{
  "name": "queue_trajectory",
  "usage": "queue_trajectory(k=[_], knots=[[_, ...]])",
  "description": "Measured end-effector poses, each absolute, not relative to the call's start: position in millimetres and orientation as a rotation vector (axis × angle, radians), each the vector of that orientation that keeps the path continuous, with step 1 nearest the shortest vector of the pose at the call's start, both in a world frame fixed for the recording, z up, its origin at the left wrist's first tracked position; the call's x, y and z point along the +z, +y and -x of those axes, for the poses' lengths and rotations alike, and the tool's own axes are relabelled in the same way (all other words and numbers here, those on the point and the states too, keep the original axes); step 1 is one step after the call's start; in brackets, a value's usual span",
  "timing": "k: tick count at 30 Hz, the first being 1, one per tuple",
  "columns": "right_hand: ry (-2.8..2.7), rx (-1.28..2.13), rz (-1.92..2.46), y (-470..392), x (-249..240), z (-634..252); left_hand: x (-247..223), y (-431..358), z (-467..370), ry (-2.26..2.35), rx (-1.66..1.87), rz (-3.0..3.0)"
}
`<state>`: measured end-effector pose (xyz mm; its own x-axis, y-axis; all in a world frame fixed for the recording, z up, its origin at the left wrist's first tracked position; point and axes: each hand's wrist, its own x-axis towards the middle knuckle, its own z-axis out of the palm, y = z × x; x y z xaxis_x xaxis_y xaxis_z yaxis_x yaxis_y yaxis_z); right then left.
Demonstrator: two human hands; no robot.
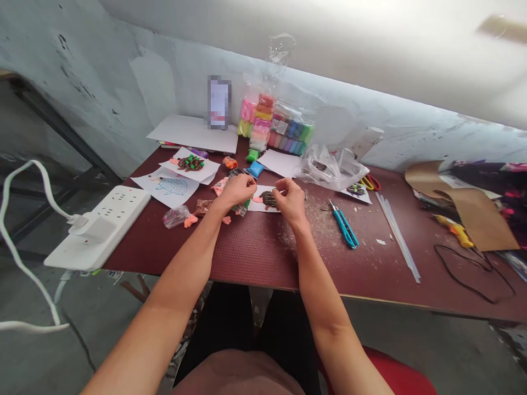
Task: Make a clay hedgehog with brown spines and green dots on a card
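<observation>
My right hand (290, 198) is over a hedgehog figure (269, 198) of dark striped seeds and pink clay on a white card (255, 205). Its thumb and fingers are pinched together, with a hint of green at the tips. To the left, my left hand (239, 190) is also closed in a pinch, just above a plastic wrapper with green clay (242, 207). Whatever is between its fingers is too small to make out. Pink clay bits (190, 221) and a brown clay packet (203, 207) lie left of the card.
A finished-looking hedgehog card (191, 163) lies beside a hedgehog drawing (167, 186). Clay packs (284, 131) stand against the wall by a phone (219, 103). To the right are a bag of seeds (329, 167), a teal cutter (345, 226), glue sticks (397, 236) and a glue gun (455, 230).
</observation>
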<state>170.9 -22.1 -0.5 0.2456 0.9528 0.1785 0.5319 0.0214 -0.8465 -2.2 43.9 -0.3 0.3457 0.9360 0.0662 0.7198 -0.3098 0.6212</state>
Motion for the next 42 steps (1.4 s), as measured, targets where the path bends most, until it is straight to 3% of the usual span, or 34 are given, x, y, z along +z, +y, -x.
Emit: queue_trajectory(k=[32,42], knots=[[-1.364,0.516,1.76,-23.6,8.4,-179.9,2.3,41.1,6.6,1.47,0.396,-2.139],[-1.609,0.423,1.902,-2.1,19.8,-179.6,2.7,38.7,7.0,1.368,0.292,-2.185]])
